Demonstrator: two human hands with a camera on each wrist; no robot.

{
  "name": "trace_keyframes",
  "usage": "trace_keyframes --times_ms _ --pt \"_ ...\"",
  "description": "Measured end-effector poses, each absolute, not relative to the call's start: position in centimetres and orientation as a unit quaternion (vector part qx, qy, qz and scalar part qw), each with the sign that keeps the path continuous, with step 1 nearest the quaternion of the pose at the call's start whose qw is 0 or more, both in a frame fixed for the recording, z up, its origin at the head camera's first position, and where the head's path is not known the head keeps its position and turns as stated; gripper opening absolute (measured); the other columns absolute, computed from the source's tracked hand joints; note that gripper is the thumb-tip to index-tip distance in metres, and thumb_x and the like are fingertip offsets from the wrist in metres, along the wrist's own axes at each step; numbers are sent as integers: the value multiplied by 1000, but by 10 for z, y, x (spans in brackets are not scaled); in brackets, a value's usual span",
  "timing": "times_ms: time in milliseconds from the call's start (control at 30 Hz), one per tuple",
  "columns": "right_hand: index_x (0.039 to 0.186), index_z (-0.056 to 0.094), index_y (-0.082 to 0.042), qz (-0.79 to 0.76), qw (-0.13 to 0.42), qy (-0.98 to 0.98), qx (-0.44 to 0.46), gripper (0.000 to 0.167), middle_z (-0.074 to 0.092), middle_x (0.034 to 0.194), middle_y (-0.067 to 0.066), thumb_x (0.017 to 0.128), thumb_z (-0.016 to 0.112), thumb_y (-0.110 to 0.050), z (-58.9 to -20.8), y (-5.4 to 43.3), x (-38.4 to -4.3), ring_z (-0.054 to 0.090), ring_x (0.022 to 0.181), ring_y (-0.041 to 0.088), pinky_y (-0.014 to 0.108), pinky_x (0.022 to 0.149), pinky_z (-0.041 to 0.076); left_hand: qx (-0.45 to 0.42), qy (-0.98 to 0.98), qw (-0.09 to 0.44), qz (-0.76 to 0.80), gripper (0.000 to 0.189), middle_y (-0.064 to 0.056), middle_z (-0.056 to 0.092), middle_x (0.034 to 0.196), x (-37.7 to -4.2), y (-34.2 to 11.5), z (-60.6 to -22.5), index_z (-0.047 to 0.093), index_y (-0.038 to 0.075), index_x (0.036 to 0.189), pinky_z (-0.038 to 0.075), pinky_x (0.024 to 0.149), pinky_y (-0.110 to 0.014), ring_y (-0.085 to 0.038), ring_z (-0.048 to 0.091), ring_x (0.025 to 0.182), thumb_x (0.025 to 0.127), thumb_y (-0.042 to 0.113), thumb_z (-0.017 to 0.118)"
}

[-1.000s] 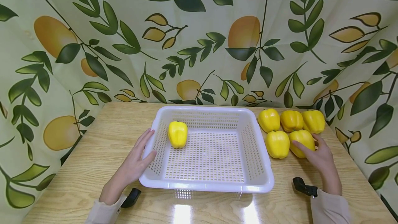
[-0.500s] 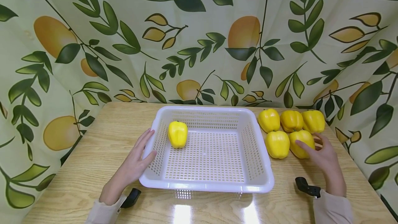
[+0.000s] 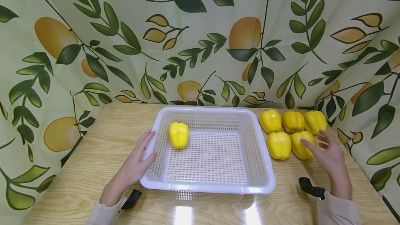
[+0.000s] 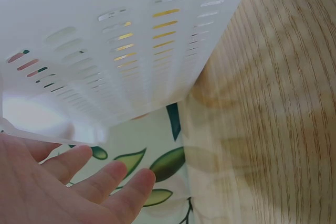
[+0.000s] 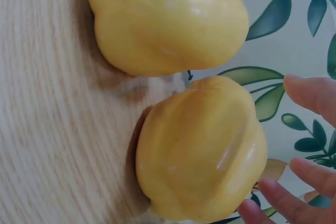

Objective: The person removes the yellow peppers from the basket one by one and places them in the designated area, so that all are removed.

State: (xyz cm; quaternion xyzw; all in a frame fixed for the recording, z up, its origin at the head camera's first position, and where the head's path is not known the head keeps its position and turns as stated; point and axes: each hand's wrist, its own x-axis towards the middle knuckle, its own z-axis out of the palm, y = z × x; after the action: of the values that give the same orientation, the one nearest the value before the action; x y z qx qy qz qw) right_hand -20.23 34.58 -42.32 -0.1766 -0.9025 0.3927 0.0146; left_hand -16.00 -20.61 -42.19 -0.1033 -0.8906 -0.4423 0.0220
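My left hand [image 3: 135,161] lies along the left rim of a white plastic basket [image 3: 207,187], its fingers straight. The left wrist view has those fingers [image 4: 97,179] stretched out beside the slotted basket wall [image 4: 89,3]. One yellow bell pepper [image 3: 178,136] stands inside the basket, towards the left wall. On the right, my right hand [image 3: 332,155] is held with fingers spread beside the front-right yellow bell pepper [image 3: 302,146]. In the right wrist view a gap shows between the fingers [image 5: 310,177] and most of the nearer pepper [image 5: 202,153].
Several more yellow bell peppers stand right of the basket: one in front [image 3: 279,146], three behind, including a back-right one [image 3: 315,122]. A leaf-and-fruit patterned curtain [image 3: 200,27] hangs behind the wooden table [image 3: 78,180]. Black wrist-camera mounts [image 3: 310,187] stick out near both cuffs.
My right hand has eased back to the right, away from the front-right bell pepper, its fingers coming off it. The left hand, the basket and the bell peppers have stayed in place.
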Motion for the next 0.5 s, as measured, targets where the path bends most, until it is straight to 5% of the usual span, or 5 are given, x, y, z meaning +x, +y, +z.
trace_keyframes --times_ms 500 --pt "158 13 -4 403 48 -901 -150 91 27 153 37 95 58 -50 -406 332 -197 32 133 58 73 99 37 -101 -894 22 -436 67 -18 13 166 -159 -206 -420 26 9 157 25 110 -73 -47 20 148 98 15 56"
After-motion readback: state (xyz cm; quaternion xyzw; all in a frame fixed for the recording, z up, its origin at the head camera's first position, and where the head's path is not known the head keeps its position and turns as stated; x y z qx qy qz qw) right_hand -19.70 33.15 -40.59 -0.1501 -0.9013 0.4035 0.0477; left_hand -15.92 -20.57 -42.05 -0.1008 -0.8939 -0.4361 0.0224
